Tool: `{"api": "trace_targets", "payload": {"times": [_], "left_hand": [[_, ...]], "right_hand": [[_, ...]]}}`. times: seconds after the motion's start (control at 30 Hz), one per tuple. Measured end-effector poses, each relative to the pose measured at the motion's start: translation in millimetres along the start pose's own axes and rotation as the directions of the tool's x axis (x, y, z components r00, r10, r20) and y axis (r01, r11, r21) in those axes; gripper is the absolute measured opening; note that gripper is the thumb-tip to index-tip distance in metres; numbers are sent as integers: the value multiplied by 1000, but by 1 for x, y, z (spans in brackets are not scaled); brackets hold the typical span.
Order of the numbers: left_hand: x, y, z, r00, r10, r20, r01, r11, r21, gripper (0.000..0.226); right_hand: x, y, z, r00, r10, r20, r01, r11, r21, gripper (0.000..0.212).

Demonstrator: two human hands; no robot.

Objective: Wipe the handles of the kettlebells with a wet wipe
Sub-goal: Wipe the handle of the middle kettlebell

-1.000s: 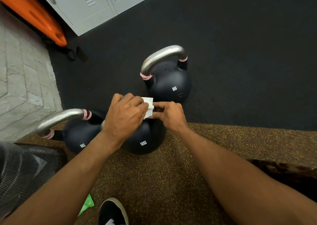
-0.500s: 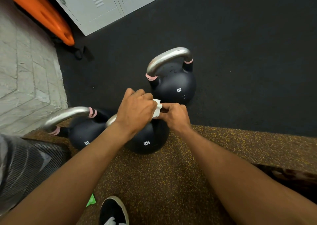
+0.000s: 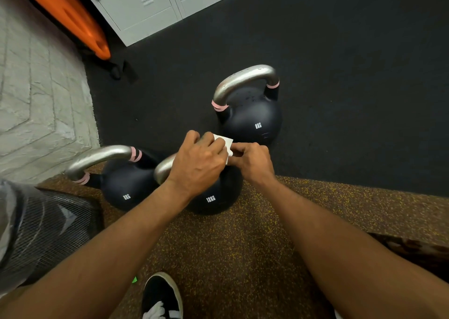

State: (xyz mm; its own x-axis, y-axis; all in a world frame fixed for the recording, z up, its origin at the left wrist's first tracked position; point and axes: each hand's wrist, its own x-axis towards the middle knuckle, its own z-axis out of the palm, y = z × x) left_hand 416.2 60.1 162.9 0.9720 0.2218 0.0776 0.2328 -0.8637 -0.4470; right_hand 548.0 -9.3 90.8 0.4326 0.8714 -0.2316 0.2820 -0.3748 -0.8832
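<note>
1. Just under the two hands stands a round black kettlebell (image 3: 213, 197) with "12KG" printed in white on its belly. One bare, dull grey metal end of its handle (image 3: 163, 167) curves out beside the left wrist, and the rest is covered.
2. The left hand (image 3: 198, 163) sits over that handle with its fingers curled, gripping a small white wet wipe (image 3: 224, 143). The wipe is folded, with a flat, squarish corner poking out past the knuckles.
3. The right hand (image 3: 252, 159) meets it knuckle to knuckle, pinching the near edge of the wipe between thumb and fingertips. I cannot tell whether the wipe touches the metal.
4. Just beyond the hands, a second kettlebell (image 3: 252, 121) reads "8KG". Its brushed steel loop (image 3: 243, 78) has a pink band at each foot.
5. Left of the left hand, touching the 12KG ball, a third kettlebell (image 3: 126, 189) also reads "8KG" and has the same pink-banded grey handle (image 3: 97, 157).
6. Below the forearms is a gritty brown mat flecked with yellow (image 3: 243, 245), and past the hands is matt black rubber flooring (image 3: 340, 75).
7. Far beyond the left hand are grey louvred lockers (image 3: 145, 5), a glossy orange board (image 3: 68, 14) and rough whitewashed brick (image 3: 36, 99).
8. Near the elbows is a black shoe with a white sole (image 3: 161, 294).
</note>
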Motion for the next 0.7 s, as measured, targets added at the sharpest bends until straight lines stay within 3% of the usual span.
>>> {"api": "trace_targets", "payload": {"times": [0.13, 0.3, 0.43, 0.5, 0.63, 0.7], "left_hand": [[0, -2, 2, 999, 34, 21, -34, 999, 2, 19], [21, 9, -6, 996, -45, 80, 48, 998, -37, 23], [43, 15, -16, 940, -113, 323, 132, 991, -38, 20], [55, 15, -18, 918, -137, 373, 156, 988, -20, 20], [53, 13, -15, 935, -95, 342, 109, 994, -24, 25], [38, 14, -14, 969, -9, 249, 17, 999, -32, 34]], "right_hand": [[0, 1, 0, 1000, 1, -3, -1, 1000, 0, 37], [-2, 0, -1, 1000, -7, -15, 7, 1000, 1, 29], [-4, -3, -4, 999, 39, -5, -39, 999, -22, 20], [-3, -5, -5, 998, 65, 2, -65, 997, -51, 18], [-2, -7, -5, 997, 74, 8, -73, 995, -72, 19], [-3, -6, -7, 999, 40, 7, -39, 995, -87, 16]]}}
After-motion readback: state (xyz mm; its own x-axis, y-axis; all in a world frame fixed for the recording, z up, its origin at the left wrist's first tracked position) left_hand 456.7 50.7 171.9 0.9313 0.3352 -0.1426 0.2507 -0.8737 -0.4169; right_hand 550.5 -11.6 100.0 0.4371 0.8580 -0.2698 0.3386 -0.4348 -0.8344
